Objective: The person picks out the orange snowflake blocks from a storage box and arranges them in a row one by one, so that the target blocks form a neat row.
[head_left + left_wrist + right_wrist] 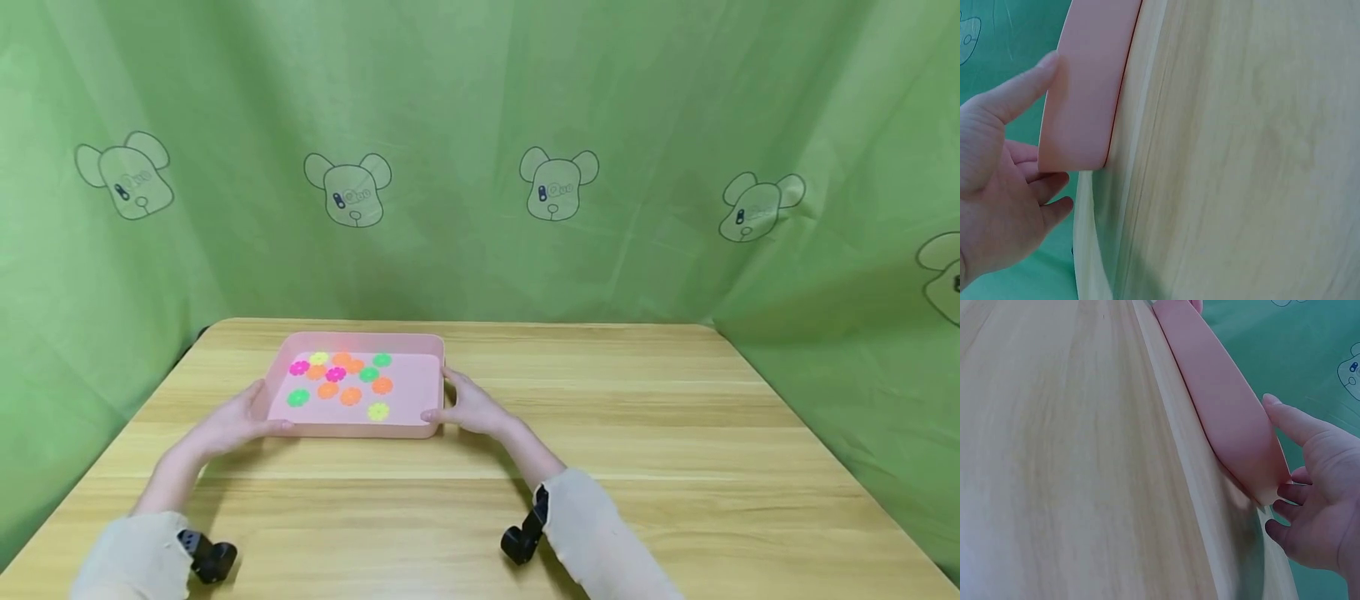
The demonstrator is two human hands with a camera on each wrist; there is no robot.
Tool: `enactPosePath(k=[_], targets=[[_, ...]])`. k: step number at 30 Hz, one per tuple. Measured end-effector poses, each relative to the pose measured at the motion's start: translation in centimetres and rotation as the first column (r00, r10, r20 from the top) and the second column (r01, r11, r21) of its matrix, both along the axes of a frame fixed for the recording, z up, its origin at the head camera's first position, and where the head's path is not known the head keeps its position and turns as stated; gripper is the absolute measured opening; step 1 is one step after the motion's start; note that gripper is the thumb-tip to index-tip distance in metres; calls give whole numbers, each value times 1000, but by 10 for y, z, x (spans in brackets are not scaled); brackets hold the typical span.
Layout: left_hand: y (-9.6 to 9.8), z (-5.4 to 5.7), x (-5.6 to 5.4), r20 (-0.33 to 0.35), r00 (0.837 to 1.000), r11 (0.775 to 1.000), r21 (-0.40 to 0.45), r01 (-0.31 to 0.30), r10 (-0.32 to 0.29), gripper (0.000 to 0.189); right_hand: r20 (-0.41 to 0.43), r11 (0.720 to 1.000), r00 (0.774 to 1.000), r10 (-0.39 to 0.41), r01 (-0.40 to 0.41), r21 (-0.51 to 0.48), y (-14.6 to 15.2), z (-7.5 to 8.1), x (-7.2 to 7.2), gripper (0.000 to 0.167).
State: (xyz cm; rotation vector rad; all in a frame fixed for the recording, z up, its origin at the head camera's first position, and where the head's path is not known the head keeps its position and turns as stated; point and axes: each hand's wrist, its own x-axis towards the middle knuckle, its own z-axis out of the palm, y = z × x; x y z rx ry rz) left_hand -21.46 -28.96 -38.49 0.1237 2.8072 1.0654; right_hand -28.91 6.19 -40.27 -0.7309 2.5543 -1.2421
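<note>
A pink rectangular tray (405, 431) lies toward the back left of the table, with several small flower-shaped pieces in it: orange pieces (350, 397), green pieces (298, 397), yellow pieces (378, 412) and magenta pieces (336, 374). At its near left corner my left hand (234, 423) grips it, thumb over the front rim and fingers along the left side. My right hand (472, 404) holds the near right corner the same way. In the left wrist view, the left hand's thumb (1032, 78) rests at the rim; the right wrist view shows the right hand (1322, 487) mirroring it.
The tray stands on a wood-grain table (600, 417). Behind and on both sides hangs a green curtain (465, 83) printed with bear heads. Black wrist cameras, one being the left camera (210, 558), stick out from the light sleeves (600, 533).
</note>
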Motion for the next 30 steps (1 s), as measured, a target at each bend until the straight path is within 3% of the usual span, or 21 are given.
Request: enactPosePath(k=[8,30], targets=[[2,3,0,39,999,1000,26,-13,12,107,-22,1000,1000,22,-22,7,-1,2,1,95],[38,0,-6,-29,996,996,47,82,-81,102,-12,1000,1000,8,-8,20,43,0,0,95]])
